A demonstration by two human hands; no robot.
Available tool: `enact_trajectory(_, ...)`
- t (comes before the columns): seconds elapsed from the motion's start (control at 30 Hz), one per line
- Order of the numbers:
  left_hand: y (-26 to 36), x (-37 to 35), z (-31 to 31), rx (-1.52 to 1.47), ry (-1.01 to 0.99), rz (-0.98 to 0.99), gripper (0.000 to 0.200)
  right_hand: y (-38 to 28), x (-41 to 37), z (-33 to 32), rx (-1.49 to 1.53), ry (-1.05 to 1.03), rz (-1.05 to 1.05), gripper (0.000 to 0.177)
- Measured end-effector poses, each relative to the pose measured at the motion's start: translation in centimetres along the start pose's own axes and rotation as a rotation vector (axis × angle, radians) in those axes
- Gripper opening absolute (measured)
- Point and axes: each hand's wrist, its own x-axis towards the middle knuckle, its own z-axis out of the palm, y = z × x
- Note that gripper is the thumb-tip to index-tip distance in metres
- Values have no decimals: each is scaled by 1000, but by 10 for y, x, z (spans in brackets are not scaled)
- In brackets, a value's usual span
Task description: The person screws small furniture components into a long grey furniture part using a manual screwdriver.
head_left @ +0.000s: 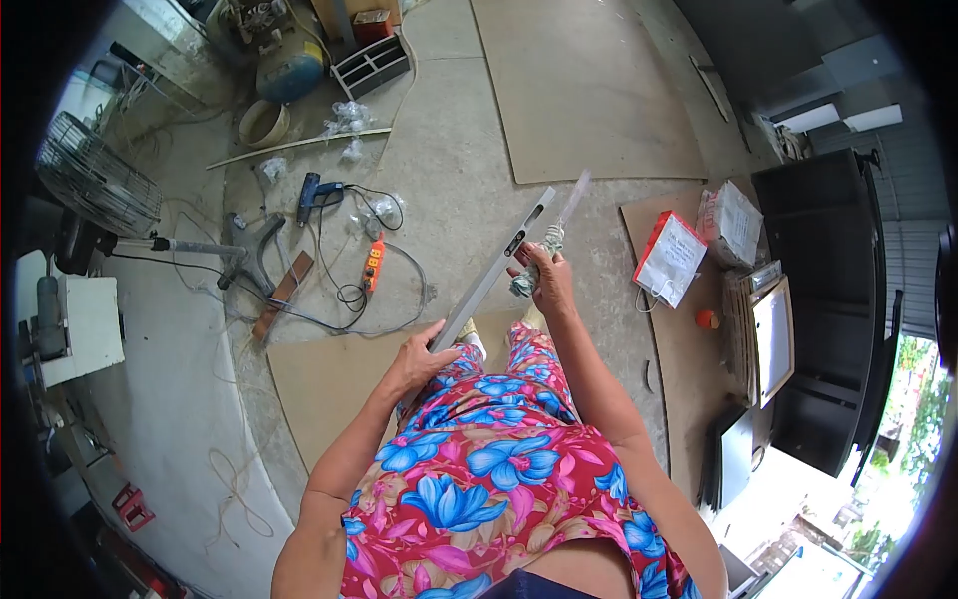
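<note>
My left hand point(411, 363) is closed round the lower end of a long silver metal bar point(477, 293). The bar slants up and away to the right, and a black fitting point(515, 243) is set in it near the far end. Beside that upper part, my right hand point(549, 284) has its fingers curled round a crumpled grey-green cloth point(522, 285). A twisted pale bunch point(554, 238) sticks out above those fingers, with a clear strip point(576, 193) rising from it.
A blue heat gun point(310, 198) and an orange power strip point(373, 264) lie on the floor with cables. A standing fan point(100, 175) is at left. Cardboard sheets point(589, 90) cover parts of the floor. A red-and-white bag point(671, 262) and black cabinet point(818, 309) are at right.
</note>
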Motion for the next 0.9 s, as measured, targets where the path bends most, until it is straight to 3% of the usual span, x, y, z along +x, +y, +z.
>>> enact_trajectory(0.47, 27, -10, 4, 263, 267, -49, 91, -3, 37, 32, -215, -74, -1, 29)
enact_trajectory(0.83, 70, 27, 46, 304, 426, 19, 85, -54, 70, -7, -130, -169, 72, 27)
enact_trajectory(0.9, 79, 41, 55, 273, 366, 1, 85, -69, 83, -18, -129, -190, 49, 26)
